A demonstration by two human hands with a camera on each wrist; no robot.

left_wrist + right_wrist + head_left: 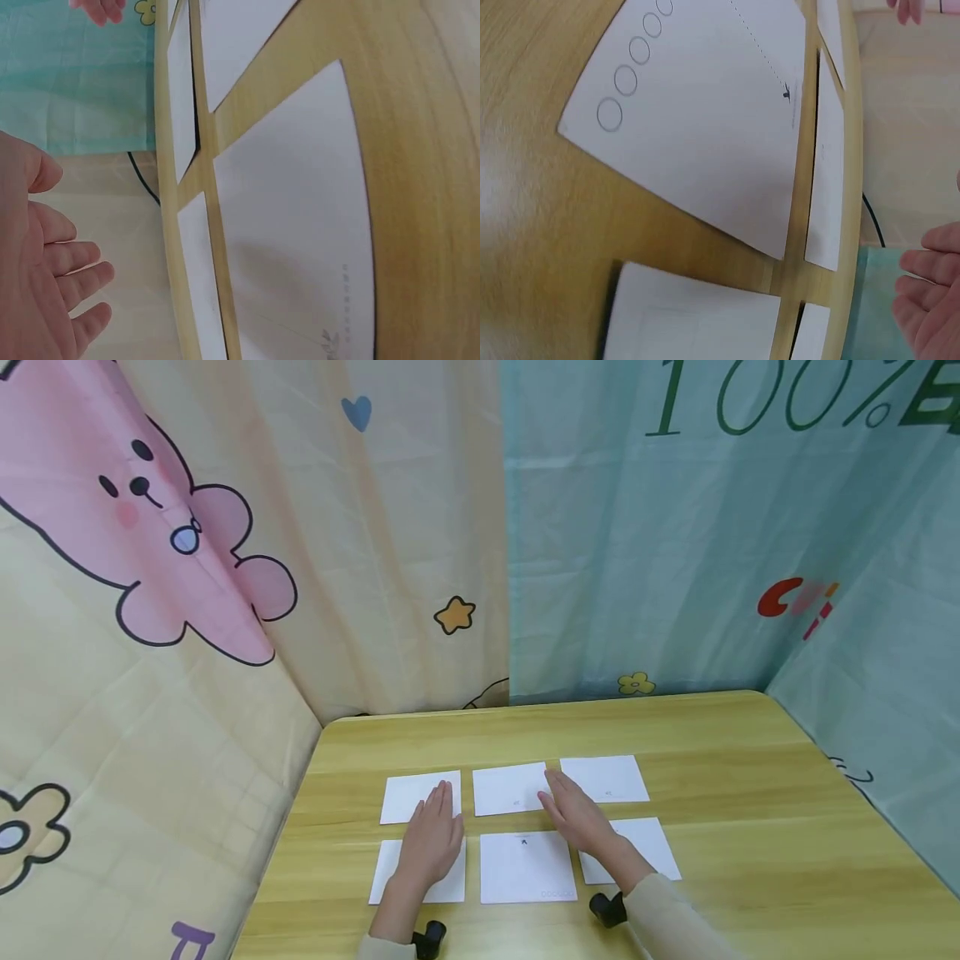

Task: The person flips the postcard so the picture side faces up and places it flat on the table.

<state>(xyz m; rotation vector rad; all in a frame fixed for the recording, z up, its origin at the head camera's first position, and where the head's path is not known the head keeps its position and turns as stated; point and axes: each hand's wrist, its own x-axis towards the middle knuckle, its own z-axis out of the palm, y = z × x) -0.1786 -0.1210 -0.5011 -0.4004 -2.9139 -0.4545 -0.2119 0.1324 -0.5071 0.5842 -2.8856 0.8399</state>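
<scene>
Hovering over six white cards (528, 870) laid in two rows on the table (750, 852), left hand (432, 843) and right hand (583, 820) are empty, fingers extended; seems an arranging step, next likely calling for a light touch at one edge.

Pale beige sleeves (678, 920) adjoin small, rounded black wrist cameras (607, 910).

White paper sheets (527, 881): six, three per row, two rows. Hands: two, one left hand (433, 839), one right hand (581, 817). Black wrist pieces (430, 940): two. Table (750, 827): one. Printed: one pink bear (176, 514), one blue heart (357, 413), one orange star (454, 616), two flowers (637, 683).
</scene>
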